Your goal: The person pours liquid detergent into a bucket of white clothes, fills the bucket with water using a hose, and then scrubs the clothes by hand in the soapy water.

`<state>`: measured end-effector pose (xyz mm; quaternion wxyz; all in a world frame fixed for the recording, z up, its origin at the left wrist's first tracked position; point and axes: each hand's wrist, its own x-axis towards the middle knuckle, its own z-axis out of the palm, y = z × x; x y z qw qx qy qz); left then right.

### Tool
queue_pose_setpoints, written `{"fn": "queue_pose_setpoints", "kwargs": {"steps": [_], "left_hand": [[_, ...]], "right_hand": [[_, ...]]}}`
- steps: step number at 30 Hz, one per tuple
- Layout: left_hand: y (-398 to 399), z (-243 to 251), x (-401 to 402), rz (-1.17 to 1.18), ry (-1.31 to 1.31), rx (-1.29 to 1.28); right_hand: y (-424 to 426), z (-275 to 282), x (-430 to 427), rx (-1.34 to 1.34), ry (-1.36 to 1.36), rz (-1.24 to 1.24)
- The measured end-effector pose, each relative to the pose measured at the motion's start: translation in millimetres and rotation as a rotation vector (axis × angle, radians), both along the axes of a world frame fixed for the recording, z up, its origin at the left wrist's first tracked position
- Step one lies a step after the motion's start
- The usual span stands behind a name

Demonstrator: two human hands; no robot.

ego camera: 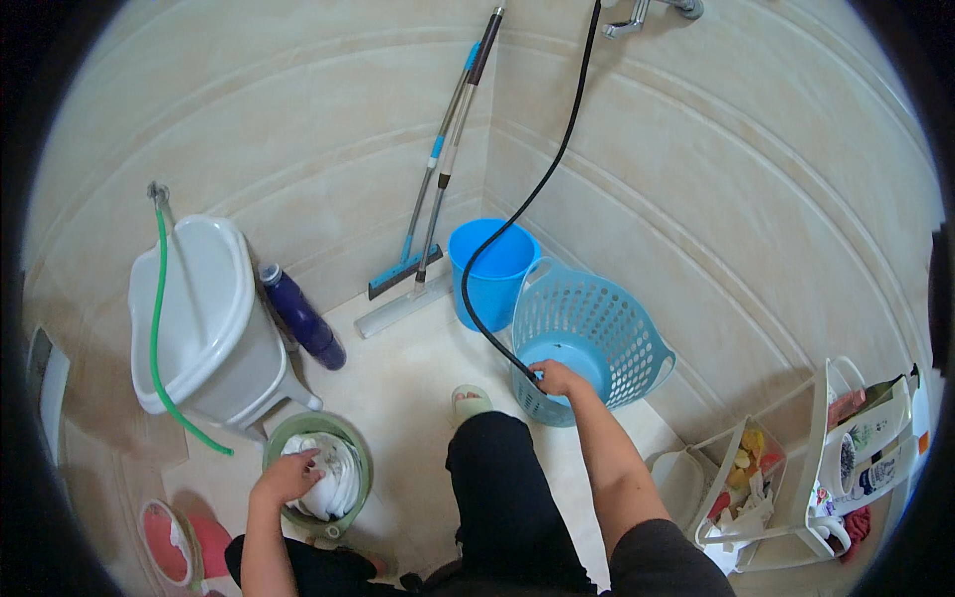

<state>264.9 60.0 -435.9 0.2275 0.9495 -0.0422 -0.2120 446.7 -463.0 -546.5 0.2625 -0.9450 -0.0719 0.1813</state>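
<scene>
My right hand (556,378) is closed around the lower end of a black hose (571,127), over the near left rim of a perforated light-blue laundry basket (634,306). The hose hangs from the top of the view and curves past a blue bucket (489,287). At lower left, my left hand (287,477) is over a green basin (360,448), its fingers partly spread against or just above white cloth (339,477) lying inside. Whether the fingers grip any cloth cannot be told.
A white baby-bath-like tub (198,298) stands at left beneath a green hose (157,321). Beside it leans a dark blue bottle (306,317). Two floor squeegees (406,272) lean in the corner. A pink bin (207,545) is lower left; a white shelf rack (798,477) holds toiletries at right.
</scene>
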Motion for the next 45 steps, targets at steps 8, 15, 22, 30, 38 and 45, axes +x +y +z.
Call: {"fn": "queue_pose_setpoints", "kwargs": {"steps": [8,15,22,30,38,45], "left_hand": [[-50.6,29.2,47.8,-0.122,-0.084,-0.011],[-53.2,33.3,81.5,-0.099,-0.134,-0.077],[-48.0,33.2,105.8,0.053,-0.378,-0.189],[-101.5,77.6,146.6,-0.019,-0.770,-0.405],[-210.2,167.8,183.1,-0.306,-1.248,-0.216],[-241.6,162.2,213.7,-0.345,-1.206,-0.249]], "right_hand": [[-23.5,-4.0,10.0,0.168,-0.042,0.102],[-23.5,88.2,17.2,0.192,-0.206,-0.067],[10.8,193.0,38.8,0.290,-0.361,-0.147],[56.6,282.9,36.6,0.219,-0.415,0.138],[90.5,324.4,17.1,0.208,-0.349,0.655],[73.2,342.7,6.6,0.160,-0.618,0.628]]}}
